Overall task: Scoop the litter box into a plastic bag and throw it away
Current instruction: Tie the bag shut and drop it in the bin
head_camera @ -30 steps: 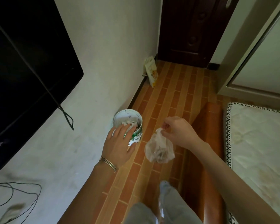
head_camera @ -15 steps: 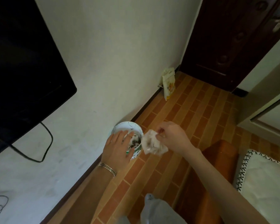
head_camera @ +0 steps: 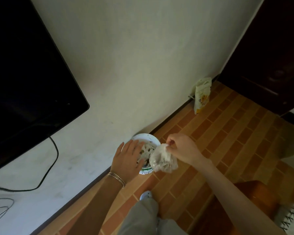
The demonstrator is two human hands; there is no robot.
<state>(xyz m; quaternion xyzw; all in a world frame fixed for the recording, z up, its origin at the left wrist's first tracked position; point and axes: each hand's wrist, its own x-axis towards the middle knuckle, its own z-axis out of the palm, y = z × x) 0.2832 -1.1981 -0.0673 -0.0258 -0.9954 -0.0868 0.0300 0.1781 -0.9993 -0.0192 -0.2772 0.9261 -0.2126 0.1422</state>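
Pinching grip: plastic bag is held at its neck by the right hand.
Flat palm: left hand is spread over the white bin.

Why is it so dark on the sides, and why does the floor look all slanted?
In the head view the room light is dim, so the TV and door go nearly black; its wide lens, tilted down, slants the floor; the plastic bag in the right hand and the left hand over the bin look slightly soft.
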